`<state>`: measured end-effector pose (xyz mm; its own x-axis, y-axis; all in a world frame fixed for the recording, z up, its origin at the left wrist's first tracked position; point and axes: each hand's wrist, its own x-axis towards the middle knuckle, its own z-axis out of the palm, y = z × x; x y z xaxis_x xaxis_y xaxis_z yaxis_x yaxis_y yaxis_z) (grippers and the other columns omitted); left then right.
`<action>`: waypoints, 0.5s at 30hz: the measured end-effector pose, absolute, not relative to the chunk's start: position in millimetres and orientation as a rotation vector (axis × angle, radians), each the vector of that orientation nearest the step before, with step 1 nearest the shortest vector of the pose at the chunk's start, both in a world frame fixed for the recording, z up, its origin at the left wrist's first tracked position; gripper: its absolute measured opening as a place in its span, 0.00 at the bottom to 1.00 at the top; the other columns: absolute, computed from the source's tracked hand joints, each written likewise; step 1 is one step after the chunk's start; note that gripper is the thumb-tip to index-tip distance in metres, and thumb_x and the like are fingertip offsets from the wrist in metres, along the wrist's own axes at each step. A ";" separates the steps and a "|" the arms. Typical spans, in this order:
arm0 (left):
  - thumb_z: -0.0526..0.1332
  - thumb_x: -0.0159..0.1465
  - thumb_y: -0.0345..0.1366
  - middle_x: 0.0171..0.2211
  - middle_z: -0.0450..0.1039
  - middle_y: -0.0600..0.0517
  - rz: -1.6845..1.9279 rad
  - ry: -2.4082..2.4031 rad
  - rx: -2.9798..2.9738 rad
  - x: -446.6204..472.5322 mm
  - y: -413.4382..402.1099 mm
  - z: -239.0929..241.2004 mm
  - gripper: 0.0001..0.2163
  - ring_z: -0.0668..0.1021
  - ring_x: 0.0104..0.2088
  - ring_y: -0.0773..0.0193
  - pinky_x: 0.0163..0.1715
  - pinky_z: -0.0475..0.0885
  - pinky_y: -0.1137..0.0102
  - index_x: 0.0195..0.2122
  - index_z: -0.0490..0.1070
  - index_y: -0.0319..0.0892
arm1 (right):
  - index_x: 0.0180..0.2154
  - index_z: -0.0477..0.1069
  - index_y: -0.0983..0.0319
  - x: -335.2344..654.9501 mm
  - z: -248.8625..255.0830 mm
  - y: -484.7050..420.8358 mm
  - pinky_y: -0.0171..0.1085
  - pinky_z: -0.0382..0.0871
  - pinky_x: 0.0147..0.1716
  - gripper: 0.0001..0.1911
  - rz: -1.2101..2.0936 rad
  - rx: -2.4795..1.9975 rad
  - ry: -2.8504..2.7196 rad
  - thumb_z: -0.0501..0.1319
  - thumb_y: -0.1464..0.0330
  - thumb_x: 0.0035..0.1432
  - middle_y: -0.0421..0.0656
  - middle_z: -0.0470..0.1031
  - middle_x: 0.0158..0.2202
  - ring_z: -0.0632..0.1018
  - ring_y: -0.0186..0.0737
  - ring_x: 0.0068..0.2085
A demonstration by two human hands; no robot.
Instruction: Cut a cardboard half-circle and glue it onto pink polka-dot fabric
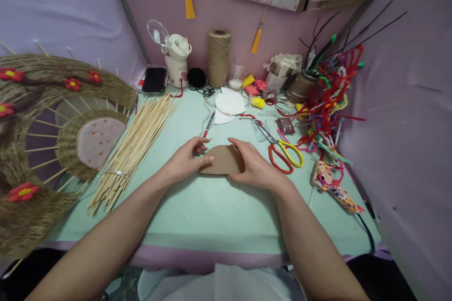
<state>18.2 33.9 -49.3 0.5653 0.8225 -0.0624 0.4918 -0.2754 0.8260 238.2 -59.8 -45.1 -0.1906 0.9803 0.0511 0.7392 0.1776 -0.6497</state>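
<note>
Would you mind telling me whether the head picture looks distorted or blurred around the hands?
Head view: wide-angle bending bows the table edge; light is soft and even; the left hand, right hand and cardboard look sharp, without glare.

Brown card piece [221,160]: flat, plain, no marks. Rounded along the top edge, straighter along the bottom. Lying flat near the middle of the light green tabletop [212,207]. Left end pinched in the grip of the left hand [185,160], right end tucked under the right hand [252,164]. Only the middle part showing.
</note>
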 end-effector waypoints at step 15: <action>0.71 0.48 0.52 0.60 0.61 0.42 0.457 0.991 2.356 29.0 26.7 -58.0 0.42 0.62 0.60 0.44 0.56 0.60 0.51 0.61 0.57 0.45 | 0.64 0.54 0.58 240.9 -54.7 -49.2 0.53 0.55 0.61 0.47 0.666 -1.705 -1.895 0.71 0.61 0.46 0.51 0.62 0.63 0.61 0.54 0.63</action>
<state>29.0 26.7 -58.0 0.6720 0.7340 0.0984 0.5512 -0.5845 0.5954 240.9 -49.2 -54.7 -0.0897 0.9951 0.0426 0.7498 0.0956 -0.6547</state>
